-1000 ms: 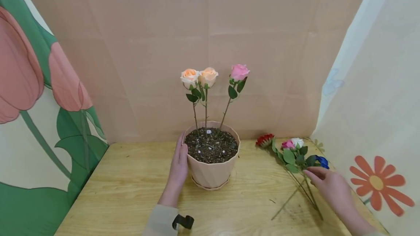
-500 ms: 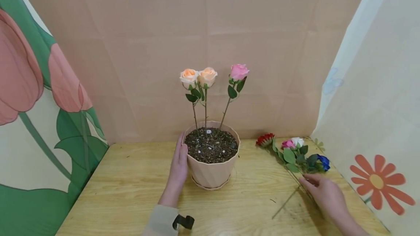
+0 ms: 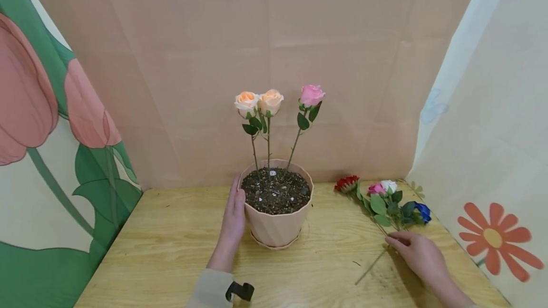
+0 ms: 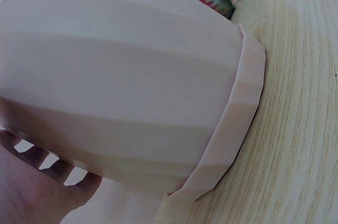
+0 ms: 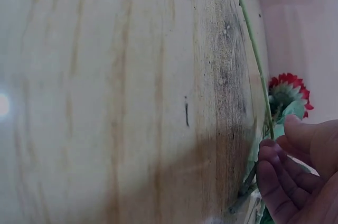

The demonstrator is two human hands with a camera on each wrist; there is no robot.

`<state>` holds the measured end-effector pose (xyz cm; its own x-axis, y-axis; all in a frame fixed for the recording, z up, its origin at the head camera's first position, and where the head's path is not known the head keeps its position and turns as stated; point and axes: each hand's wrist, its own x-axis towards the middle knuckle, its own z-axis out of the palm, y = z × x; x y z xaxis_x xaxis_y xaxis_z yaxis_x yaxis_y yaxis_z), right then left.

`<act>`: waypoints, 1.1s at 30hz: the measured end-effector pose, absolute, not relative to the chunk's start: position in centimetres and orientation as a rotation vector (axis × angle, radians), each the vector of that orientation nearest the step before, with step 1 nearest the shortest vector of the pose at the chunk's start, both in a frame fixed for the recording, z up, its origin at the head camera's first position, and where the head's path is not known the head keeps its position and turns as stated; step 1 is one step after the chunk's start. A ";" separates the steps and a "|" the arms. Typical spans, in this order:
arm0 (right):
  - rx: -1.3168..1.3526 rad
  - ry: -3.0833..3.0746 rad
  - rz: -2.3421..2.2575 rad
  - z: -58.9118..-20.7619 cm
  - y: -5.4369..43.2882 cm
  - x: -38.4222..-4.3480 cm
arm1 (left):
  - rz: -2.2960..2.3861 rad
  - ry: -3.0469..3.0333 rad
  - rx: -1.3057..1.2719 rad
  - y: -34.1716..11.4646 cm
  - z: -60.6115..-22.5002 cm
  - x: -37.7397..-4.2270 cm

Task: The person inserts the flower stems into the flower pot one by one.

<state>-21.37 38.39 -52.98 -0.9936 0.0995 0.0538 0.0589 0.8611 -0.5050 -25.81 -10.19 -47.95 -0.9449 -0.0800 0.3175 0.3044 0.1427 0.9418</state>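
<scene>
A pink flowerpot [image 3: 278, 225] filled with dark soil stands on a matching saucer. Two peach roses [image 3: 270, 102] and a pink rose [image 3: 312, 95] rise from it on thin stems. My left hand [image 3: 233, 213] rests against the pot's left wall with its fingers fairly straight; in the left wrist view the fingers [image 4: 60, 168] touch the pot's side. To the right, my right hand [image 3: 417, 253] pinches a green stem [image 5: 256, 57] between thumb and fingertips, over the crossed stems of the loose flowers. Its palm side hides some of the stems.
Loose flowers lie at the right: a red flower [image 3: 347, 183], a pink bloom [image 3: 376, 188], a white rose [image 3: 388, 186] and a blue rose [image 3: 422, 212], with green leaves. The wooden table [image 3: 171, 251] meets a plain backdrop behind and flower-printed cloths at both sides.
My right hand has moved left and down along the loose stems, from beside the blue rose to where the stems cross. The left hand and the pot have stayed in place.
</scene>
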 end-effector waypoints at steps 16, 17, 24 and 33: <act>-0.149 -2.987 0.783 -53.0 37.9 -21.5 | -1.856 -2.139 -0.216 -10.2 -48.0 -25.8; -0.160 -2.983 0.794 -53.0 37.9 -21.5 | -1.856 -2.137 -0.219 -10.2 -48.1 -25.8; -0.214 -2.930 0.890 -52.7 38.1 -21.0 | -1.872 -2.140 -0.219 -10.0 -47.9 -25.7; -0.227 -2.831 0.949 -51.7 38.1 -20.9 | -1.862 -2.136 -0.241 -10.2 -48.1 -25.9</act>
<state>-20.92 38.10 -51.67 -0.9778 0.1888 0.0910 0.0958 0.7890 -0.6069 -25.90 -10.17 -48.07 -0.9419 -0.0673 0.3290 0.3167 0.1473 0.9370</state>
